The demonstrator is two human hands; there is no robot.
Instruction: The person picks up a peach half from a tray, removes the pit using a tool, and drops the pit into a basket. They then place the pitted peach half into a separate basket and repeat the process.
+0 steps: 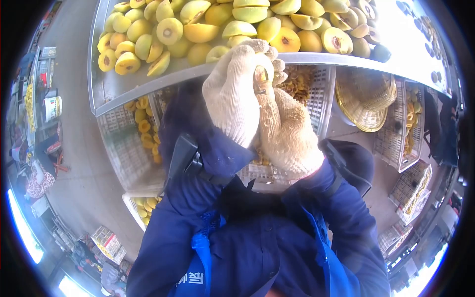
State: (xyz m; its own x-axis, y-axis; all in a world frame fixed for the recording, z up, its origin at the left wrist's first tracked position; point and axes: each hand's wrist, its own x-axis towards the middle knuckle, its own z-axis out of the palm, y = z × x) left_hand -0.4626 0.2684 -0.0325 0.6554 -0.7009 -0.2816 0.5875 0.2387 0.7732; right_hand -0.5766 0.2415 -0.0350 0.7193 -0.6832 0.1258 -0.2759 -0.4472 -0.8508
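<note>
My left hand (230, 94), in a pale knit glove, is closed around a yellow peach half (263, 75), of which only a sliver shows. My right hand (292, 131), in a rougher, stained glove, is closed and pressed against the left one. Its thumb points up at the fruit. A small dark, curved piece shows by that thumb tip, too small to name. Both hands are at the near edge of a metal tray (143, 89). On the tray lie many peach halves (200, 32), several with the red-brown pit side up.
Below the tray stand white plastic crates (133, 153) with cut fruit, and a crate (321, 106) of brown pits or scraps. To the right are a woven straw hat (366, 99) and another crate (398, 128). A white bucket (52, 109) and people are farther left.
</note>
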